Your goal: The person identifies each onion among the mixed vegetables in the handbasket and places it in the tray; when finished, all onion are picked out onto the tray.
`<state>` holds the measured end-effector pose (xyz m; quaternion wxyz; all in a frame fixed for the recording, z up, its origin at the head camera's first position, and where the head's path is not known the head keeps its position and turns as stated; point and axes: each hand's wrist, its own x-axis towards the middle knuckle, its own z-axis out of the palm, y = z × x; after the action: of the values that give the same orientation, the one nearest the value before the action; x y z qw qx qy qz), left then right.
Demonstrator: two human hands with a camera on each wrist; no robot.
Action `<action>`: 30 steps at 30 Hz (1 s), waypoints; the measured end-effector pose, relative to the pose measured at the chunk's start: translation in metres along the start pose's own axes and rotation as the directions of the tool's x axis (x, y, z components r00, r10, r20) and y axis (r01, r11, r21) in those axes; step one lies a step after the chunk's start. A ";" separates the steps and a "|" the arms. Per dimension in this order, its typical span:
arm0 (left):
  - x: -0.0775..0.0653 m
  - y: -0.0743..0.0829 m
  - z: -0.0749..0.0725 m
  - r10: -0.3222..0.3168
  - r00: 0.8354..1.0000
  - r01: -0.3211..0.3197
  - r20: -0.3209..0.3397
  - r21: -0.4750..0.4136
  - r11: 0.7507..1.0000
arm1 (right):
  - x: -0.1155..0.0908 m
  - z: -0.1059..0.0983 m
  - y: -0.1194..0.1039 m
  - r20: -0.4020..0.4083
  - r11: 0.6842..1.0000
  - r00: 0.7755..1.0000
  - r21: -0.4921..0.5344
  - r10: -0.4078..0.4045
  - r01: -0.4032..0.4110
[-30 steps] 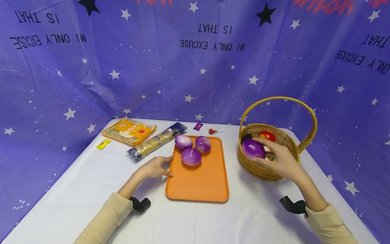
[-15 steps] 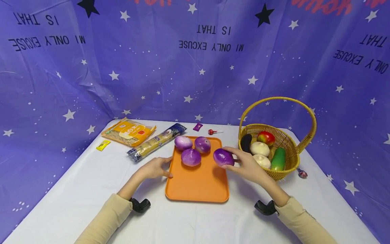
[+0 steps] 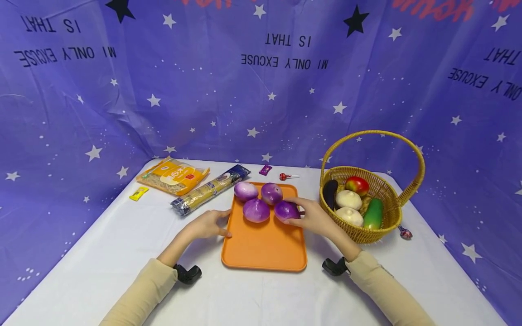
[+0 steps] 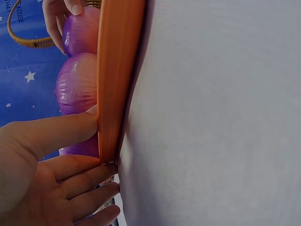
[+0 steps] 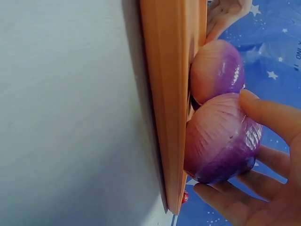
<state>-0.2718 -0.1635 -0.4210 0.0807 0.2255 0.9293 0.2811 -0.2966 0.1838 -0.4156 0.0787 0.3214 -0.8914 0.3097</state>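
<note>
right hand (image 3: 314,217) grasps a purple onion (image 3: 286,211) on the orange tray (image 3: 265,249); left hand (image 3: 208,224), fingers relaxed and straight, presses the tray's left edge.

Wrist views crop both hands; far onion (image 4: 82,148) mostly behind left hand (image 4: 42,179). Packet print (image 3: 173,172) unreadable.

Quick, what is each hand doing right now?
Left hand: open, fingers straight against the edge of the orange tray.
Right hand: holding a purple onion on the tray.
</note>
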 end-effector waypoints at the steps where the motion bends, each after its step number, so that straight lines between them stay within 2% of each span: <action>1: 0.000 0.000 0.000 0.003 1.000 -0.003 0.001 0.001 1.000 | 0.001 0.001 0.001 0.000 1.000 1.000 -0.002 -0.001 0.001; 11: 0.002 -0.001 0.001 -0.026 1.000 0.026 0.008 -0.008 1.000 | 0.005 0.003 0.004 0.025 1.000 1.000 -0.007 -0.008 0.008; 30: 0.001 0.000 0.000 -0.019 1.000 0.019 0.003 0.000 1.000 | 0.001 0.003 -0.002 0.041 1.000 0.999 -0.002 -0.017 0.017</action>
<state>-0.2727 -0.1632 -0.4209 0.0846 0.2169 0.9313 0.2800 -0.2959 0.1802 -0.4168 0.0637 0.3352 -0.8904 0.3012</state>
